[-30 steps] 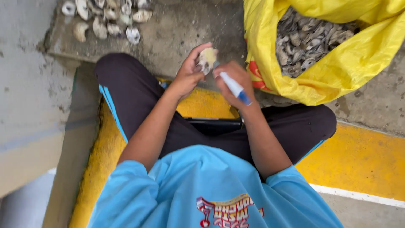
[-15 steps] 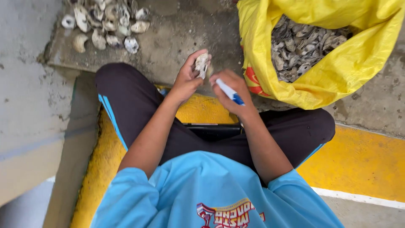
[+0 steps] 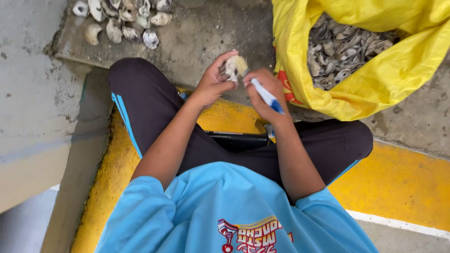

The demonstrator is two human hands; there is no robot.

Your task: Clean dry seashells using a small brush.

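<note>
My left hand (image 3: 213,82) grips a pale oyster shell (image 3: 233,67) in front of my knees. My right hand (image 3: 260,91) is closed around a small brush with a white and blue handle (image 3: 266,95); its bristled end rests against the shell. Both hands meet just left of a yellow sack (image 3: 300,70). I sit cross-legged in dark trousers and a light blue shirt.
The open yellow sack holds many grey shells (image 3: 344,47). Several pale shells (image 3: 123,21) lie in a cluster on the concrete slab at the upper left. A yellow painted kerb (image 3: 398,182) runs under my legs. A dark flat object (image 3: 236,139) lies in my lap.
The right hand has brought the brush up against the shell; a second ago it was held lower and apart. The left hand kept its hold on the shell.
</note>
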